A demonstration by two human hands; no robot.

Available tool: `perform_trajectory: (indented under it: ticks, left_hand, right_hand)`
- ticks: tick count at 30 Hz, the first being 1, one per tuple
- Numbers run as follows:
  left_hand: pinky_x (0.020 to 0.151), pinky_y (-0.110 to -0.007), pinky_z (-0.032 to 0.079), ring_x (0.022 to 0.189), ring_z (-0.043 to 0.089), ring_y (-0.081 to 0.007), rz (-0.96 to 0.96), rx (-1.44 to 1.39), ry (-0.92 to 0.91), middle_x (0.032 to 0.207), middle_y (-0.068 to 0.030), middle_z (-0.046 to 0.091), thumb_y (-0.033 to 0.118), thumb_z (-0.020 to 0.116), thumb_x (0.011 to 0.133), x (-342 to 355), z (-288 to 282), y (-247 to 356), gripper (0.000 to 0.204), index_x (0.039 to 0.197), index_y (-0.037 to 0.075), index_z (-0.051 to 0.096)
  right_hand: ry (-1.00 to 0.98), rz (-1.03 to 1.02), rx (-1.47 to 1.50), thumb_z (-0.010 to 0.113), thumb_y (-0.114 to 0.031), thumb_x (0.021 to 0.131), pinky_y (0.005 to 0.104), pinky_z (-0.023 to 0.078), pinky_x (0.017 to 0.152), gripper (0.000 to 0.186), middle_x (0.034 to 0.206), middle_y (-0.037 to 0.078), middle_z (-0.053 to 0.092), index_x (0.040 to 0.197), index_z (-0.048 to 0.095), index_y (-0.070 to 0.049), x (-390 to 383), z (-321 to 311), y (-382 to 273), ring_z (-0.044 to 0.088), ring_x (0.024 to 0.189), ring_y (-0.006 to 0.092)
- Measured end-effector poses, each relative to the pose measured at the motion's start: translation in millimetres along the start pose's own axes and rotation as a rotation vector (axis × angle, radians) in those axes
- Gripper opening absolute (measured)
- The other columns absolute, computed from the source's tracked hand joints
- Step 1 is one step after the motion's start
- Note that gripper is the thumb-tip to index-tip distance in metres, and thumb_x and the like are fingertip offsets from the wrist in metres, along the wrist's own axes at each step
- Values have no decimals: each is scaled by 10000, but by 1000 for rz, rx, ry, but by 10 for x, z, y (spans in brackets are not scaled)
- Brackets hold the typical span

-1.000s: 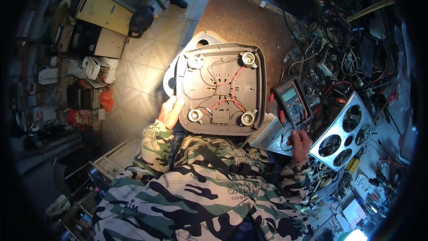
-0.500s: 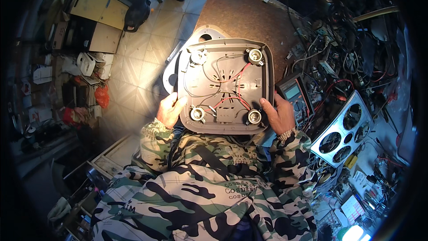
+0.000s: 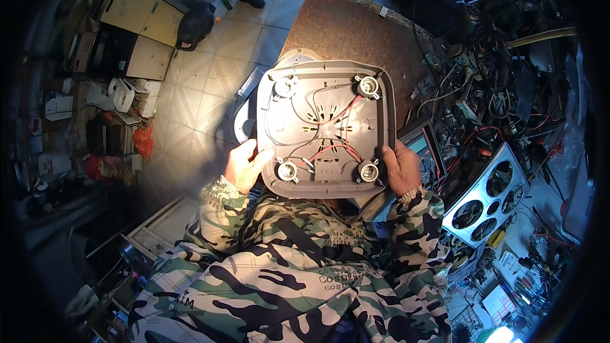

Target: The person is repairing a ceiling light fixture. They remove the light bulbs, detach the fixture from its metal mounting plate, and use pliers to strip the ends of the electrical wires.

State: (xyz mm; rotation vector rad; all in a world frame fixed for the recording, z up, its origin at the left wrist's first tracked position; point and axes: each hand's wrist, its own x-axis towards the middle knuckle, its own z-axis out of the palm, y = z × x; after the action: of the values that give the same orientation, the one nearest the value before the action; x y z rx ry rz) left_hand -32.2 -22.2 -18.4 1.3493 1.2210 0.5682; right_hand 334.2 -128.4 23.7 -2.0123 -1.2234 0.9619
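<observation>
- The left hand (image 3: 244,166) curls its fingers around the near-left edge of the grey square plastic base plate (image 3: 327,128); the right hand (image 3: 400,168) clasps the near-right edge the same way.
- The plate sits raised before the chest, its wired underside with four round corner feet facing up.
- A level, even grip on both sides seems best, thumbs clear of the red wires (image 3: 340,146).
- Behind it lies the brown board (image 3: 356,28).

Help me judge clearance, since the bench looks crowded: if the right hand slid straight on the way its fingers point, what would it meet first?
The right hand grips the right edge of the grey panel, fingers pointing up and away. Going on, it would probably first meet the meter beside it, then the tangle of wires; depth is hard to judge.
</observation>
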Motion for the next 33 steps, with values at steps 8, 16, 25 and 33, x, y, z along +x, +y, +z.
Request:
perform_trajectory:
  ticks: [8, 16, 25, 33]
  left_hand:
    - [856, -320, 579, 945, 701, -173, -80, 370, 214, 1127, -135, 735, 68, 735, 938, 29, -24, 341, 371, 1263, -76, 631]
    - [755, -400, 585, 826, 720, -312, 468, 563, -4, 934, -160, 726, 190, 765, 904, 397, 387, 981, 233, 1053, 15, 725]
    - [872, -483, 555, 1017, 703, -390, 161, 811, -193, 1083, -177, 709, 337, 793, 895, 704, 1087, 1181, 498, 1255, 38, 623]
    - [824, -471, 583, 958, 715, -394, 306, 767, -287, 1045, -168, 725, 177, 738, 905, 855, 1008, 1032, 291, 1166, 54, 698]
  right_hand:
    - [-8, 26, -4, 616, -245, 1021, 506, 512, 663, 266, 812, 281, 669, 1067, 691, 6, -8, 37, -44, 680, 790, 486]
    - [-10, 85, 39, 625, -306, 1019, 523, 510, 717, 319, 848, 274, 690, 1084, 703, -4, -1, 18, -85, 679, 837, 484]
    - [-9, 71, 22, 636, -335, 1012, 521, 504, 697, 330, 846, 277, 687, 1054, 694, -13, 18, 39, -81, 672, 833, 487]
    - [35, 58, 105, 653, -295, 1001, 489, 512, 674, 308, 800, 259, 689, 1028, 706, 7, -6, 75, 10, 695, 774, 444]
